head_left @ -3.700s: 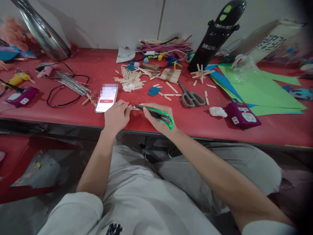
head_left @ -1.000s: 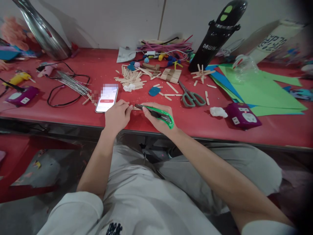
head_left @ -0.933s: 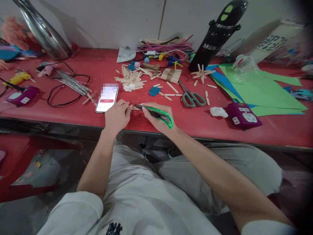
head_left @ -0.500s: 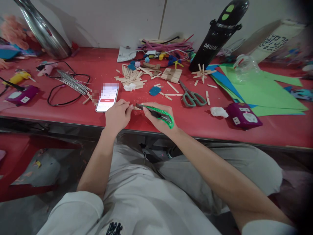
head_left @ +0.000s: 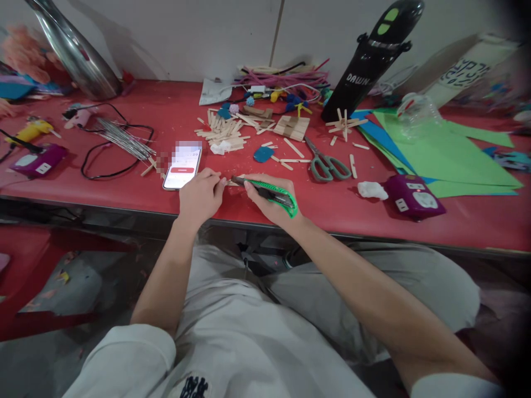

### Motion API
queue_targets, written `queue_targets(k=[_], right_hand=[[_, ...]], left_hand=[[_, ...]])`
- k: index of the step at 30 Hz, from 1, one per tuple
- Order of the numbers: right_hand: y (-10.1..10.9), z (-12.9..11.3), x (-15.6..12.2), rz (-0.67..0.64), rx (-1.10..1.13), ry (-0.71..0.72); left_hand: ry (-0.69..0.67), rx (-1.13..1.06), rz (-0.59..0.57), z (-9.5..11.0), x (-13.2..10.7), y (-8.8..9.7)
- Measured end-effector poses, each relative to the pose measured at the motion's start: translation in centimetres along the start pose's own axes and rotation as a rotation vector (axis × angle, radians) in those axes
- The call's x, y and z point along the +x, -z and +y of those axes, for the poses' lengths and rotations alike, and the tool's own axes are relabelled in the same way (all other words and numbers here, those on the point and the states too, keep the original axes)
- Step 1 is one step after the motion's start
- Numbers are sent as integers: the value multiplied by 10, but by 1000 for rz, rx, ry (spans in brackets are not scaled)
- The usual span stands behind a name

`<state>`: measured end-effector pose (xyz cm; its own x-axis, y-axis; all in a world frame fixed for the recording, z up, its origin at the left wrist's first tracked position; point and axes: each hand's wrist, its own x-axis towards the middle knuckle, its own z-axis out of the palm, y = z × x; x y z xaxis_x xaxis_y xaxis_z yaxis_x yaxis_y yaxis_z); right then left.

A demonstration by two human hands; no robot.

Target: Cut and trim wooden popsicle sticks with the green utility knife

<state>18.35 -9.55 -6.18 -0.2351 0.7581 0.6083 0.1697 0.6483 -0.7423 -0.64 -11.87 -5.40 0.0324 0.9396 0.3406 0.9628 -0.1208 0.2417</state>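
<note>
My right hand (head_left: 269, 202) is wrapped round a green utility knife (head_left: 271, 192), whose dark tip points left onto a small wooden stick (head_left: 231, 182) lying on the red table (head_left: 166, 119) near its front edge. My left hand (head_left: 200, 194) is closed, its fingertips pressing the left end of that stick down. A phone (head_left: 182, 167) with a lit screen lies just left of my left hand.
A pile of wooden sticks (head_left: 222, 131) lies behind the hands, with green-handled scissors (head_left: 326, 161), a blue piece (head_left: 263, 154) and a white lump (head_left: 371, 189). Green and blue paper sheets (head_left: 431, 155), a purple socket block (head_left: 415, 195), a black bottle (head_left: 367, 61), metal wires (head_left: 122, 138).
Both hands stay in the same place on the stick and knife; only the view has shifted very slightly.
</note>
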Motion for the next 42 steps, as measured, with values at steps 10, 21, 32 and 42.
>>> queue_targets(k=[10, 21, 32, 42], right_hand=[[0, 0, 0, -2, 21, 21], [1, 0, 1, -2, 11, 12], [1, 0, 0, -8, 29, 26], [0, 3, 1, -4, 0, 38]], left_hand=[[-3, 13, -2, 0, 0, 0], [0, 13, -6, 1, 0, 1], [15, 26, 7, 0, 0, -1], [4, 13, 2, 0, 1, 0]])
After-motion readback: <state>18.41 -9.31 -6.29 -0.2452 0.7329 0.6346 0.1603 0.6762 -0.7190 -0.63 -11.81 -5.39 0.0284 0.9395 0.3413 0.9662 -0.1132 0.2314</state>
